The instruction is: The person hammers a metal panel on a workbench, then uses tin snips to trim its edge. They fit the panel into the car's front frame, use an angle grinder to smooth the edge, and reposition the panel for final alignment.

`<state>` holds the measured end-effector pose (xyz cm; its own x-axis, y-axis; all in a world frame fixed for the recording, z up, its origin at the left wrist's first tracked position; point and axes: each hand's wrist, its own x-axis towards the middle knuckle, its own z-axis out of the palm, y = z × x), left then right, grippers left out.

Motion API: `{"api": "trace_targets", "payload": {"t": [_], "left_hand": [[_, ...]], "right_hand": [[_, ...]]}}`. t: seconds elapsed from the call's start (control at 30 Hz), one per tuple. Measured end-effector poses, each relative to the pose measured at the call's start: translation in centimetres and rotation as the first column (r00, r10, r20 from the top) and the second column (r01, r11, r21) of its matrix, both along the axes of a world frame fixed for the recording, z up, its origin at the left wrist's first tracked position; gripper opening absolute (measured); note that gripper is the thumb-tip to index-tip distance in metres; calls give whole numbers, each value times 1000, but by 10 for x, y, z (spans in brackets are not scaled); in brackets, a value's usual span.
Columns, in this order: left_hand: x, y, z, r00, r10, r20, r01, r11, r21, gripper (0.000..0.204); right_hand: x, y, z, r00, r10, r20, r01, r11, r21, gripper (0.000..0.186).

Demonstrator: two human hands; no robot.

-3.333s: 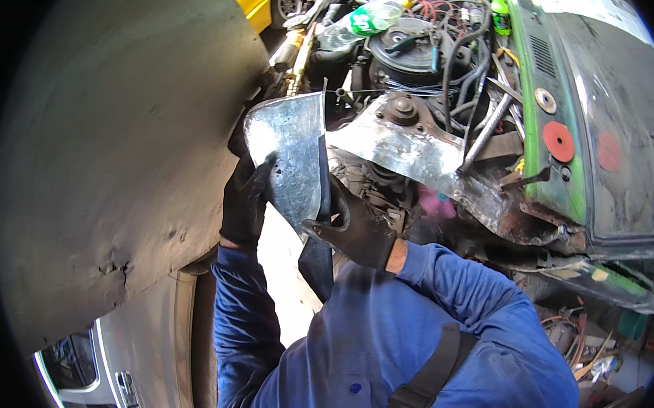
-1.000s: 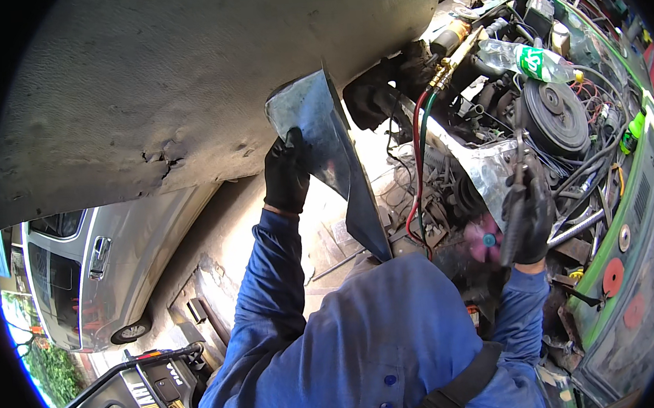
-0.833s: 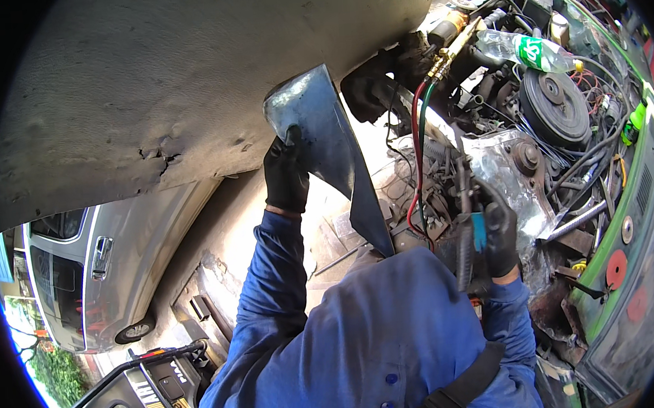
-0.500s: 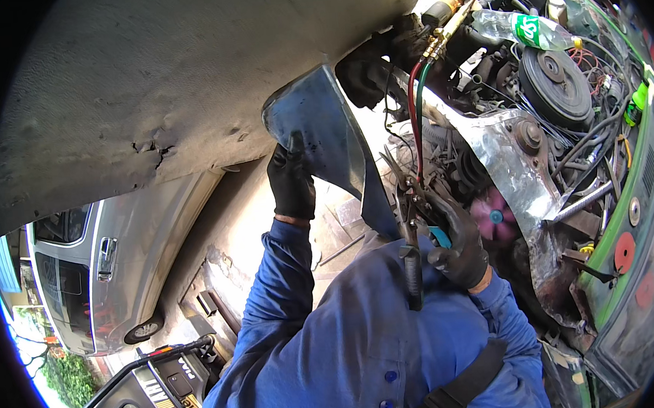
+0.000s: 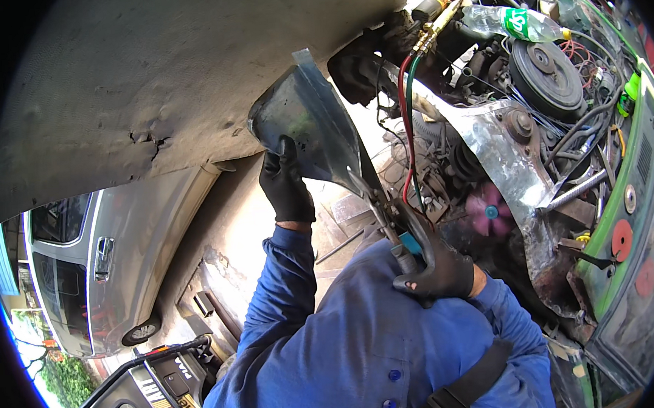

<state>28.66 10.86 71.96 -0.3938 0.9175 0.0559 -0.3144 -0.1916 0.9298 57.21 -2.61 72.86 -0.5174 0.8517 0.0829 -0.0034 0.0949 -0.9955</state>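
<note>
The metal sheet I'm holding is dull dark grey and dotted with small dark specks. It has a rounded corner on one side, a folded strip along the other, a narrow tab sticking up at the top and a lower part that tapers down. It sits well to the left of the round black housing and a bit lower. My gloved left hand pinches it, thumb flat on the face. My gloved right hand is wrapped round the snips, below and left of the housing; their tips overlap the sheet's edge, though I can't tell if they bite into it.

Just above the housing a clear bottle lies on its side, green label round it, yellow cap pointing right. It's see-through, but I can't make out any liquid in it. Right of the housing stands a small bright green bottle, tilted, its contents hidden. Left of the housing, beyond the clear bottle, is a brass torch with red and green hoses hanging down
</note>
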Motion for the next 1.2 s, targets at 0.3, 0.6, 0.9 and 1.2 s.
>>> {"api": "trace_targets", "payload": {"t": [0.3, 0.6, 0.9, 1.2], "left_hand": [[8, -9, 14, 989, 50, -141, -47, 998, 29, 26], [0, 2, 24, 995, -90, 30, 86, 988, 125, 31], [13, -6, 45, 997, -62, 53, 59, 997, 52, 13], [7, -19, 41, 988, -140, -72, 147, 984, 99, 22]], "right_hand": [[27, 22, 32, 908, -192, -373, 132, 975, -181, 85], [0, 17, 20, 970, -204, -129, 205, 979, -5, 64], [-16, 30, 21, 978, -171, 122, 172, 985, 5, 60], [-23, 36, 25, 985, -164, -59, 168, 984, 56, 53]]}}
